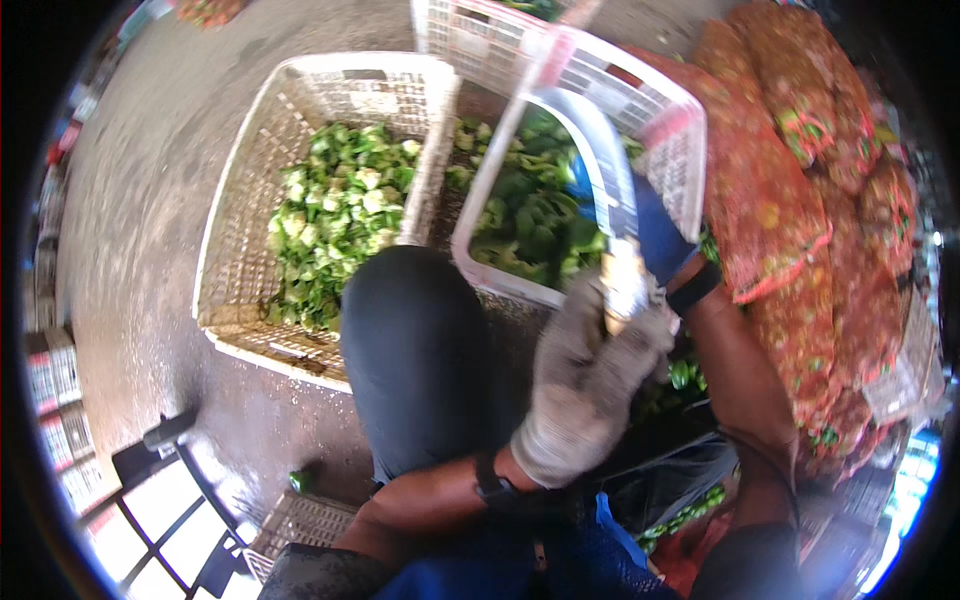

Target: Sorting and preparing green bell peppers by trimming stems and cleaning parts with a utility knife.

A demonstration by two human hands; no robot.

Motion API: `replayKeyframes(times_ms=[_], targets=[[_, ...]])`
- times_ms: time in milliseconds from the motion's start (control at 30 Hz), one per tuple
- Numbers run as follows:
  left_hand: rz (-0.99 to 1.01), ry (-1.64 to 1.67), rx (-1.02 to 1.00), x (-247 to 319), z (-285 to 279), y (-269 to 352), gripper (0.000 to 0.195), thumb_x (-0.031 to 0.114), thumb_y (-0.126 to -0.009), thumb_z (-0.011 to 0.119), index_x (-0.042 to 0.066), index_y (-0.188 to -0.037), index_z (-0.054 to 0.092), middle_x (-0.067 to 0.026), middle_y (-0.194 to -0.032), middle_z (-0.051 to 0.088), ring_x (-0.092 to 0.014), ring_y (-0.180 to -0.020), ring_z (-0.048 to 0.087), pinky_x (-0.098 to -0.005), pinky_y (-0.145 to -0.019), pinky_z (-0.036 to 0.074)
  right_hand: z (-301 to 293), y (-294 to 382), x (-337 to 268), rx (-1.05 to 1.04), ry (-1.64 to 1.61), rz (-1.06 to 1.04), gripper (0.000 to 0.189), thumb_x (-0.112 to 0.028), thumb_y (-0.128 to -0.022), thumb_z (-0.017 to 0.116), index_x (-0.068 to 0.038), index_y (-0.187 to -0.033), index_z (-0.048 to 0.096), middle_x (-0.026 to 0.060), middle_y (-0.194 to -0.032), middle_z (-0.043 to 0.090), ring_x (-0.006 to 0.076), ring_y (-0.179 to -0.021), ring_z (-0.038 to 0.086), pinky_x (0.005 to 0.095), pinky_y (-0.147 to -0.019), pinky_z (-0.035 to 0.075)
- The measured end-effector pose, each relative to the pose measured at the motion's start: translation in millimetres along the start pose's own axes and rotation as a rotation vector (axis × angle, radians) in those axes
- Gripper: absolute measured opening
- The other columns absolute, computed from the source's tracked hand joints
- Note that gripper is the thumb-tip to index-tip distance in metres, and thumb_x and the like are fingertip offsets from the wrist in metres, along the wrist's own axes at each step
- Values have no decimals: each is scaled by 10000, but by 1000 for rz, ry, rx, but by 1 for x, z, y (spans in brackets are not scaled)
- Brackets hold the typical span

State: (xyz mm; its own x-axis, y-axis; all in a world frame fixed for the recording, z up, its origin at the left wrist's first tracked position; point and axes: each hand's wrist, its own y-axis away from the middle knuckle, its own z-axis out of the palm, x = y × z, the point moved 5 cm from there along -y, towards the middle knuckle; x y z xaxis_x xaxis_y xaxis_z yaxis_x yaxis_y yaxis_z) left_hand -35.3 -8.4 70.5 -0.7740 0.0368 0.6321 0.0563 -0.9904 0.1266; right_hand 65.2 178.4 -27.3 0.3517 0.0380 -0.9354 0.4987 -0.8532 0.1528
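Note:
My left hand (589, 382), in a grey knit glove, grips the pale handle of a sickle (611, 161). Its curved blade points up and away from me, over a white plastic crate (694, 150) with dark leafy greens (525, 217) inside. Behind the blade, my right hand (660, 225) wears a blue glove and reaches over that crate's right side. The blade and left glove hide part of it, so whether it holds anything cannot be seen. Left of my knee, a second white crate (262, 345) contains pale-stemmed cut greens (345, 202).
Red mesh sacks of produce (765, 187) are piled along the right. Another crate (480, 37) stands beyond the two near ones. A low crate (300, 525) sits at lower left, near a small green piece (299, 480) on the floor (150, 187).

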Motion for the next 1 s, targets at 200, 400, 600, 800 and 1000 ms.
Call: replayKeyframes(times_ms=[200, 400, 600, 800, 1000], targets=[[86, -124, 88, -14, 11, -3, 299, 231, -1087, 591, 24, -1304, 582, -38, -854, 644, -106, -599, 570, -246, -531, 448, -114, 109, -58, 186, -201, 164, 675, -558, -1099, 495, -15, -1497, 546, 138, -1349, 677, 217, -1162, 685, 358, -982, 560], [253, -856, -259, -61, 35, 6, 216, 123, -1022, 669, 54, -1224, 638, -76, -836, 641, -153, -616, 602, -299, -559, 467, -90, 258, -34, 313, -666, 281, 562, -484, -1086, 582, -8, -1381, 638, 76, -1170, 734, 174, -1042, 688, 328, -933, 552], [183, -1159, -530, -148, 46, 29, 296, 162, -941, 749, 37, -1184, 635, -152, -882, 699, -325, -797, 712, -437, -735, 562, -61, 290, -17, 436, 115, 171, 362, -310, -1097, 579, 10, -1205, 710, 82, -1010, 727, 149, -902, 684, 326, -817, 545], [426, -1220, -402, -122, 52, -3, 263, 163, -992, 719, 41, -1208, 634, -98, -876, 716, -260, -711, 693, -367, -683, 554, -123, 317, 180, 714, -200, 472, 363, -346, -1003, 637, -19, -880, 737, 78, -734, 670, 171, -674, 667, 375, -671, 542], [-137, -573, -88, -121, 19, -22, 206, 113, -1046, 638, 16, -1228, 630, -62, -908, 719, -108, -701, 653, -242, -616, 492, -73, 291, 342, 732, 161, 775, 408, -451, -932, 733, -54, -836, 730, 60, -719, 681, 197, -652, 634, 402, -607, 513]])
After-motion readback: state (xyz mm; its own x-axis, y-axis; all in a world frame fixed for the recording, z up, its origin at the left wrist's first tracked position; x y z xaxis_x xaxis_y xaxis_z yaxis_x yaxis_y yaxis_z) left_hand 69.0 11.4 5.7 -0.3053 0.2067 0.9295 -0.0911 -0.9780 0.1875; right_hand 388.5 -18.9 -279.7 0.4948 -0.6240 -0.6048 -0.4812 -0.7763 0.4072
